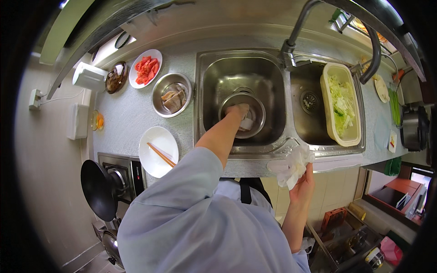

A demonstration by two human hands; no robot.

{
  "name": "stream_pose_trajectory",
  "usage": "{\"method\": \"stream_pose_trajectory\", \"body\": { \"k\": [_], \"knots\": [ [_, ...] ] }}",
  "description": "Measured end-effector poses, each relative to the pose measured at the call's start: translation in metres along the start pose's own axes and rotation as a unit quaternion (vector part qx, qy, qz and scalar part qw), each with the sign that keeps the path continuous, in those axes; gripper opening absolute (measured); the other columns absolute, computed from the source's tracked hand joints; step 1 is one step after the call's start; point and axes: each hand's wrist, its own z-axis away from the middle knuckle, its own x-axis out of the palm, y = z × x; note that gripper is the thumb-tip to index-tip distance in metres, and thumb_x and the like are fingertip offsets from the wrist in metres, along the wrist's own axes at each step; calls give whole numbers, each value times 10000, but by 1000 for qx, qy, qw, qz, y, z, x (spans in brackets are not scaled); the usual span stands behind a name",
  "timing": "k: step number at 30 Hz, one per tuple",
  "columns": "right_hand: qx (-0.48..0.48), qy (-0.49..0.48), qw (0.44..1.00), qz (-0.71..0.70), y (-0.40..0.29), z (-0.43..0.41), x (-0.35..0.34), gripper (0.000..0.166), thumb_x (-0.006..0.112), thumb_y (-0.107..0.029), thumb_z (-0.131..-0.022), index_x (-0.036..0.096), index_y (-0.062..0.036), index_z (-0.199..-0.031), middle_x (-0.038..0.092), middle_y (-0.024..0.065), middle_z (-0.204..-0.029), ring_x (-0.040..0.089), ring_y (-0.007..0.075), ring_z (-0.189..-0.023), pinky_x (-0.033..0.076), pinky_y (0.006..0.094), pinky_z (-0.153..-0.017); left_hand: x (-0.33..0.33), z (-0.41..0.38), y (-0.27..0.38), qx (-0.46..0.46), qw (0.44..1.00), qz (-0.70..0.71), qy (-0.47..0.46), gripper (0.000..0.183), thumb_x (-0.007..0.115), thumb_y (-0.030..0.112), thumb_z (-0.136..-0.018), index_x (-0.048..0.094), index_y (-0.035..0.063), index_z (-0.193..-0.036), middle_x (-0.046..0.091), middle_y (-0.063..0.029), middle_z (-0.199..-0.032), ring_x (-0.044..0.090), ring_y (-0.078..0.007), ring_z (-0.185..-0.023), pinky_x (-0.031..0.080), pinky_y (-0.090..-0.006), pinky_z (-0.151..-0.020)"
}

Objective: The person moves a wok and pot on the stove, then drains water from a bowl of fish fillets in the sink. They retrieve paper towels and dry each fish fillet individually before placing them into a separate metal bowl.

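Observation:
My left hand (238, 110) reaches down into a steel bowl (262, 117) that stands in the left sink basin (271, 82). Beside the fingers in the bowl lies a pale piece of what looks like fish (246, 124). The fingers point down and are partly hidden, so I cannot see whether they grip anything. A crumpled white paper towel (294, 164) is held in my right hand (302, 182), above the counter's front edge. On the counter left of the sink, a second steel bowl (157, 104) contains several pieces of fish (174, 99).
A cream plastic basin (357, 126) of shredded lettuce (341, 105) rests in the right sink basin (309, 131), under the faucet (289, 56). To the left are a plate of cut tomato (147, 70), a white plate (153, 136) with chopsticks (160, 155), and a black wok (97, 191) on the stove.

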Motion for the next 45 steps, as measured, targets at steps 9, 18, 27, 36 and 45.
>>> {"method": "stream_pose_trajectory", "body": {
  "k": [9,18,27,36,45],
  "knots": [
    [-19,0,1000,-12,-15,-12,-17,366,341,-258,-916,399,-35,-1201,497,83,-1145,507,199,-1009,428,331,-847,3,-31,-12,414,512,-747,86,412,612,289,-705,549,39,-1027,551,-90,-1048,531,-240,-919,432,-322,-763],
    [-89,-53,977,184,-2,-83,33,255,399,-189,-899,507,-19,-1055,536,40,-979,513,143,-919,408,275,-825,5,8,-30,120,964,215,97,352,686,218,-690,537,13,-935,580,-65,-828,572,-162,-673,476,-286,-553],
    [-506,-341,414,676,69,-150,83,313,470,-41,-796,500,-16,-1107,530,126,-1105,499,295,-1033,407,294,-853,-41,150,-6,188,848,492,-53,178,560,75,-792,524,27,-959,556,-45,-899,560,-131,-789,481,-236,-649],
    [-213,-273,768,539,81,-138,108,237,499,-81,-828,527,-9,-1051,575,82,-955,553,150,-830,422,239,-741,-61,174,-28,206,795,568,-48,233,628,87,-741,547,41,-955,565,-21,-862,542,-89,-730,466,-208,-614],
    [-305,-263,697,593,71,-95,125,213,555,-45,-755,561,-30,-967,595,50,-925,561,169,-839,438,265,-735,-64,173,-51,242,798,551,29,343,565,275,-811,504,30,-1043,566,-61,-953,543,-158,-869,438,-290,-758]
  ]
}}
